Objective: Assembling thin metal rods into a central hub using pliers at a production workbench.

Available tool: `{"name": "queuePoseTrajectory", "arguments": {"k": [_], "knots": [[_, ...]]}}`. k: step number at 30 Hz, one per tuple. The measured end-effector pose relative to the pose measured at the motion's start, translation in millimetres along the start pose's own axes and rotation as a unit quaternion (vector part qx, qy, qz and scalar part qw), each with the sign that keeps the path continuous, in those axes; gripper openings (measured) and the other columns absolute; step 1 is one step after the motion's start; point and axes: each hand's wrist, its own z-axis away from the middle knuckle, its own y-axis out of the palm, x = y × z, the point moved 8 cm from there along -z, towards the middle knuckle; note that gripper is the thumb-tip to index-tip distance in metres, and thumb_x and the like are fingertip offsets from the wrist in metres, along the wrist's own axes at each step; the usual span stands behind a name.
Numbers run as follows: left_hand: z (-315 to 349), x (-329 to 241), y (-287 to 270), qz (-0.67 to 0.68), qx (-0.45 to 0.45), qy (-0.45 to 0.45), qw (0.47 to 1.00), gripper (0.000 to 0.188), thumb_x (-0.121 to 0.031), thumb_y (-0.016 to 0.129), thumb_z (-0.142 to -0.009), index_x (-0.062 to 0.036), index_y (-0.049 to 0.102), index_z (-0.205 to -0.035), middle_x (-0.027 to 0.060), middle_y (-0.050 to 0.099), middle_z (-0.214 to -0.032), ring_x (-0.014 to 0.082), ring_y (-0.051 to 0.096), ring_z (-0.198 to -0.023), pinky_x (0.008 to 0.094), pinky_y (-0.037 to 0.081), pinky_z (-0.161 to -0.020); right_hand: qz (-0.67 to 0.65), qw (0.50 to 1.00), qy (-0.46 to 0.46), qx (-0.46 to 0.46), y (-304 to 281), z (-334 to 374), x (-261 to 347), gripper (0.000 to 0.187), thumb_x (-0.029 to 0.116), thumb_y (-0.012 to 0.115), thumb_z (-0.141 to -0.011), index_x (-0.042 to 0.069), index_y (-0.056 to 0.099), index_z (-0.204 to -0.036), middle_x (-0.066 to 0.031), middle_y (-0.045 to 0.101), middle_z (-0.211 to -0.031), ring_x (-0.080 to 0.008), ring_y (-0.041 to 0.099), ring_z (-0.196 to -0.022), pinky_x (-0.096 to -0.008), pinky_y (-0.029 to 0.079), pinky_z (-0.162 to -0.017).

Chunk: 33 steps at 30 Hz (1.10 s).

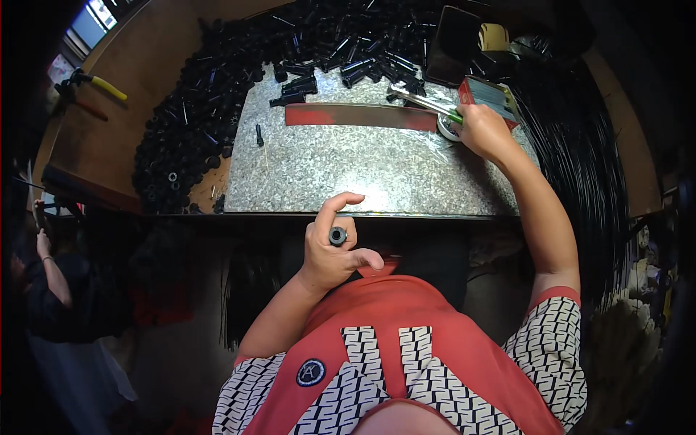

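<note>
My left hand (326,254) is in front of the table's near edge. Its lower fingers are curled round a short black tube (338,235), seen end-on, while the forefinger and thumb stick out apart. At the far right of the stone-patterned board (348,167), my right hand (487,132) is closed on a long silvery tool with a green handle (420,100); its exact kind is unclear. The tool points left, over a flat red and grey bar (359,116). A whitish ring-shaped roll (445,129) lies just under that hand, partly hidden.
Black tubular parts (196,109) are heaped left and behind. A red box (487,98) and dark bin (453,45) stand back right. Long black strands (580,145) hang at right. One small black piece (259,135) lies on the board. Yellow-handled pliers (101,85) and another person (54,279) are left.
</note>
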Motion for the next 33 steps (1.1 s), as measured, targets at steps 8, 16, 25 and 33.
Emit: {"name": "queuePoseTrajectory", "arguments": {"k": [8, 16, 25, 33], "knots": [[1.1, 1.1, -3.9, -0.016, -0.013, -0.025, 0.999, 0.095, -0.048, 0.081, -0.055, 0.0024, 0.041, -0.125, -0.0090, 0.030, -0.055, 0.0001, 0.032, -0.051, 0.0166, 0.024, -0.048, 0.039, 0.999, 0.000, 0.017, 2.2, -16.8, 11.0, 0.016, 0.012, 0.059, -0.077, -0.001, 0.065, -0.085, -0.0232, 0.064, -0.083, -0.0397, 0.062, -0.082, -0.0469, 0.048, -0.075], [-4.2, -0.1, -3.6, 0.002, -0.033, -0.012, 0.999, 0.091, -0.033, 0.091, -0.053, -0.0047, 0.043, -0.125, -0.0046, 0.036, -0.049, 0.0028, 0.031, -0.048, 0.0175, 0.025, -0.049, -0.037, 0.992, -0.017, -0.117, -14.9, 11.9, 14.2, 0.015, 0.012, 0.061, -0.081, 0.000, 0.057, -0.088, -0.0172, 0.061, -0.074, -0.0327, 0.062, -0.074, -0.0419, 0.047, -0.067], [-14.4, -11.3, 8.9, -0.040, -0.027, -0.013, 0.999, 0.100, -0.045, 0.088, -0.055, -0.0034, 0.036, -0.130, -0.0004, 0.048, -0.053, 0.0065, 0.048, -0.051, 0.0190, 0.036, -0.047, -0.696, 0.703, -0.076, 0.128, 7.9, 105.1, 152.8, 0.011, 0.011, 0.056, -0.092, 0.001, 0.054, -0.092, -0.0071, 0.053, -0.096, -0.0122, 0.053, -0.081, -0.0260, 0.045, -0.069], [-13.7, -8.1, 14.2, 0.008, -0.041, 0.006, 0.999, 0.100, -0.049, 0.082, -0.058, -0.0012, 0.031, -0.131, -0.0033, 0.056, -0.065, -0.0006, 0.042, -0.057, 0.0147, 0.030, -0.050, -0.669, 0.727, -0.143, 0.054, 3.5, 109.3, 165.9, 0.010, 0.009, 0.055, -0.092, -0.001, 0.054, -0.093, -0.0082, 0.053, -0.097, -0.0131, 0.054, -0.081, -0.0275, 0.046, -0.073]]}}
